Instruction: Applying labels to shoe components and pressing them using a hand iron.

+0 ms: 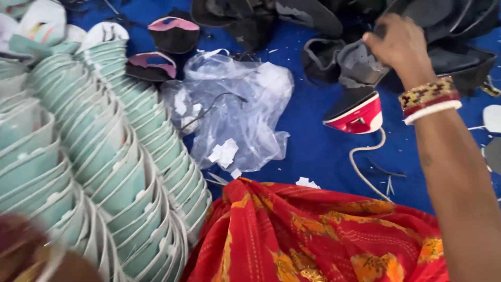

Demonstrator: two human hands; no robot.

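My right hand (399, 44) reaches forward at the upper right, fingers closed on a dark grey piece of fabric (360, 65) from a heap of dark cut pieces (443, 31). Bangles circle that wrist. Just below the hand stands a red and white clothes iron (357, 116), its cord (365, 167) trailing toward me. My left hand (23, 250) is a blur at the bottom left corner, next to long rows of stacked pale green shoe-upper pieces (104, 151); whether it holds anything is not visible.
A crumpled clear plastic bag (235, 112) lies in the middle on the blue floor sheet (318, 151). Two black and pink pieces (172, 34) sit behind the green stacks. Red patterned cloth (318, 235) covers my lap. Small snippers (389, 183) lie near the cord.
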